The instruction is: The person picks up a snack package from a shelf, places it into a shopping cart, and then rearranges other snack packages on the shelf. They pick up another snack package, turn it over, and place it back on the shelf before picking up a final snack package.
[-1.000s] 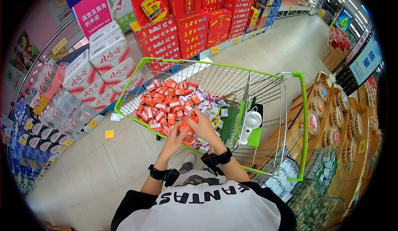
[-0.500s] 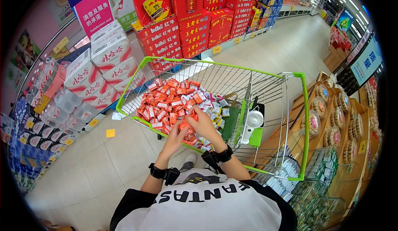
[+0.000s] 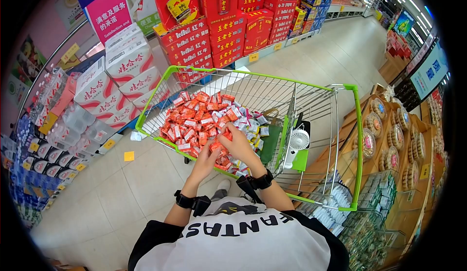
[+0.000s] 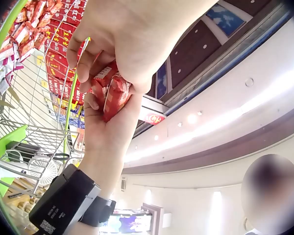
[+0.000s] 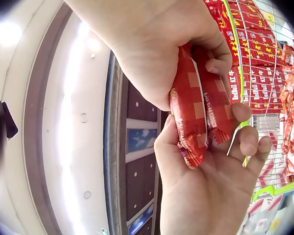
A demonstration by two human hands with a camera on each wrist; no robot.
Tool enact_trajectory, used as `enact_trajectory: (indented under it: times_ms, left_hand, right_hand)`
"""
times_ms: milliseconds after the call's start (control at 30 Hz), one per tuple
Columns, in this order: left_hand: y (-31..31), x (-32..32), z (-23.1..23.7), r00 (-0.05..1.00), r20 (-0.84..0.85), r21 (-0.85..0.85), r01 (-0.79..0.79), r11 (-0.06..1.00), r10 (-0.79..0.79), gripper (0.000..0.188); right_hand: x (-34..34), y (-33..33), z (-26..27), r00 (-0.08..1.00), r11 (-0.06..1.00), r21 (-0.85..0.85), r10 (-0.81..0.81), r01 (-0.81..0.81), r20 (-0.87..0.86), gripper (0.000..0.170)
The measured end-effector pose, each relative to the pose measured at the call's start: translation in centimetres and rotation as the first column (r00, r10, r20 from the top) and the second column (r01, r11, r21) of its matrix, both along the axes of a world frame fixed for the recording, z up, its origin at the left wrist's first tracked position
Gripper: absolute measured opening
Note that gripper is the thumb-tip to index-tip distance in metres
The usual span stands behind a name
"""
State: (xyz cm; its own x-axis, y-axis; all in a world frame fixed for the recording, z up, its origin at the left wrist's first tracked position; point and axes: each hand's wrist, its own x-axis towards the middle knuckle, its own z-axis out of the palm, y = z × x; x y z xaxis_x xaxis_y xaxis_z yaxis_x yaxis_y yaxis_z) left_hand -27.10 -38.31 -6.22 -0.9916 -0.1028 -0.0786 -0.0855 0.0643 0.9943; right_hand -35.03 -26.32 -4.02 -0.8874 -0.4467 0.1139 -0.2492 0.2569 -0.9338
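Both hands meet over the near side of a pile of small red wrapped snack packets point(image 3: 192, 118) in a shopping cart point(image 3: 355, 96). Two red snack packets point(image 5: 188, 105) lie side by side between the hands in the right wrist view. My right hand point(image 3: 238, 147) grips them from above with curled fingers. My left hand point(image 3: 206, 160) holds their lower ends, its thumb against one wrapper and its fingers bent. From the left wrist, the same red packets point(image 4: 116, 98) show between the palms, partly hidden by fingers.
White and yellow packets point(image 3: 251, 127) lie beside the red pile, next to a green bag point(image 3: 270, 145). A white handheld fan point(image 3: 296, 142) sits in the cart's rear section. Stacked drink cartons point(image 3: 226, 37) stand beyond; a wooden shelf point(image 3: 389, 169) with round cookie tubs flanks the right.
My hands stay together over the pile, still holding packets, with only a slight shift of the fingers. The cart and its contents keep their place.
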Motion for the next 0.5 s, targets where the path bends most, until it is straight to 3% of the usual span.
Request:
enact_trajectory:
  times_ms: [67,200,300,367,500]
  left_hand:
    - [-0.3,-0.2,-1.1,0.999,-0.028,0.091,0.028,0.995,-0.025,0.029]
    - [-0.6,-0.3,-1.5,0.999,-0.049,0.068,0.021,0.997,-0.018,0.028]
    - [-0.9,-0.3,-1.6,0.999,-0.046,-0.077,-0.001,0.997,-0.003,0.027]
    - [-1.2,-0.5,-3.0,0.996,-0.085,0.047,-0.027,0.999,0.031,0.034]
    - [-1.6,-0.5,-2.3,0.999,-0.018,0.129,-0.026,0.991,0.029,0.034]
  right_hand:
    - [0.0,-0.1,0.0,1.0,1.0,0.007,0.0,0.0,0.01,0.018]
    - [0.0,-0.4,0.0,1.0,0.999,-0.038,-0.007,0.007,-0.011,0.019]
    - [0.0,-0.6,0.0,1.0,1.0,-0.031,0.0,0.0,-0.007,0.019]
    - [0.0,-0.8,0.1,1.0,1.0,-0.018,0.002,-0.002,0.0,0.018]
    - [0.0,-1.4,-0.3,1.0,1.0,-0.03,0.003,-0.004,-0.014,0.02]
